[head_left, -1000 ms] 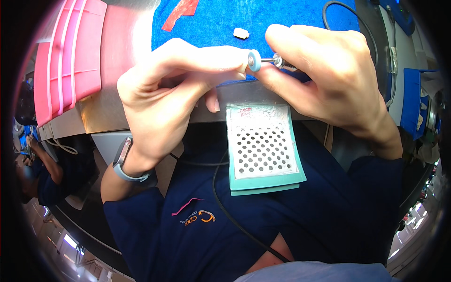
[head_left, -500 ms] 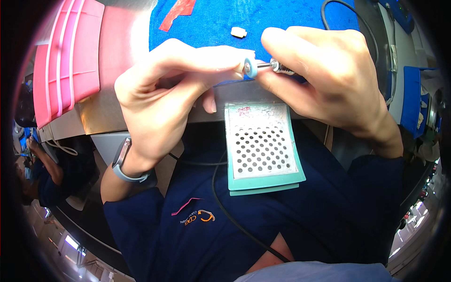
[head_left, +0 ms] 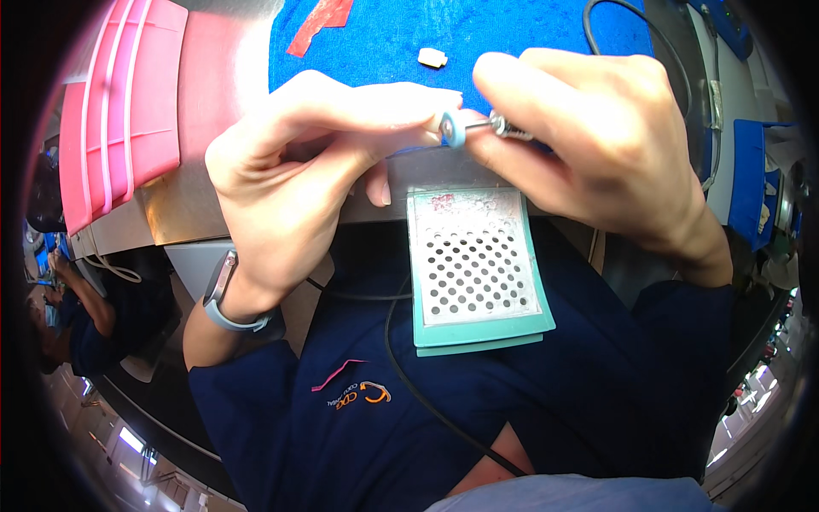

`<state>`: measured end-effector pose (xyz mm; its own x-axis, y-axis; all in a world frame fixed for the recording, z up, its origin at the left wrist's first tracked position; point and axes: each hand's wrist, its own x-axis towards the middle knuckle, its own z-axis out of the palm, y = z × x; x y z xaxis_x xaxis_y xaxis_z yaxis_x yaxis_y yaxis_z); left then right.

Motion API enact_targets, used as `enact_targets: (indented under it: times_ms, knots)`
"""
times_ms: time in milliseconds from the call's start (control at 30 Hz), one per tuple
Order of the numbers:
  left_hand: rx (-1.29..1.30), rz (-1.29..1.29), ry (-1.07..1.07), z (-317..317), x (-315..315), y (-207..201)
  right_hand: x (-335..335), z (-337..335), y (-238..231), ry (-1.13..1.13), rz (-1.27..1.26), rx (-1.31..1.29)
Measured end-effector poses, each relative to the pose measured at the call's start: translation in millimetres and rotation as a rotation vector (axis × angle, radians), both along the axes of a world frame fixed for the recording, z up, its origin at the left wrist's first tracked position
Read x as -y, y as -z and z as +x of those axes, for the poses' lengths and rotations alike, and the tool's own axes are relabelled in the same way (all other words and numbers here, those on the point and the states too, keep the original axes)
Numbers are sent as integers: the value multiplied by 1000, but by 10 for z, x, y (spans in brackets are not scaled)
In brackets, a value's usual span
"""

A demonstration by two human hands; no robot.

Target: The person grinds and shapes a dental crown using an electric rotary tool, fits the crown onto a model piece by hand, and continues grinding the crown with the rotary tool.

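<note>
My right hand [head_left: 597,136] is wrapped round a rotary handpiece, most of it hidden in the fingers; its metal nose [head_left: 503,125] shows at the fingertips. A thin shank runs left from it to a small light-blue polishing wheel [head_left: 455,129]. Beside that wheel, my left hand [head_left: 290,171] is closed in a pinch of thumb and forefinger. Whatever it pinches is too small and washed out by glare to name. Past the hands, a small cream-coloured block [head_left: 433,57], shaped like a tooth, lies on a blue towel [head_left: 375,51].
A teal-framed plate with round holes [head_left: 478,273] juts from the bench edge below my hands. Left stands a pink ribbed tray [head_left: 119,119]; a red strip [head_left: 320,24] lies on the towel. Black cables [head_left: 674,51] loop at right. Another person's arm [head_left: 90,299] shows far left.
Both hands stay almost in place. The wheel and shank have tilted and shifted very slightly, and the shank looks more blurred now.
</note>
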<state>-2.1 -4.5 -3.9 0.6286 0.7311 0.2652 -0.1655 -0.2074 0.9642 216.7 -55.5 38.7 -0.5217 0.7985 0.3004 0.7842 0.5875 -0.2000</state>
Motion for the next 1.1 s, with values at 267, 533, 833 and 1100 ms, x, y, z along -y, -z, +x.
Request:
enact_targets:
  times_ms: [267, 533, 833, 1100]
  knots:
    - [-49, 45, -2, -20, -4, -10, -76, 27, 21, -20, 102, -116]
    - [-62, 57, 2, -30, 4, -3, -34, 10, 12, -7, 85, -107]
    - [-52, 20, 13, -39, 8, -9, -43, 15, 50, -55, 166, -166]
    - [-55, 26, 25, -52, 10, 0, -18, 15, 13, -9, 62, -100]
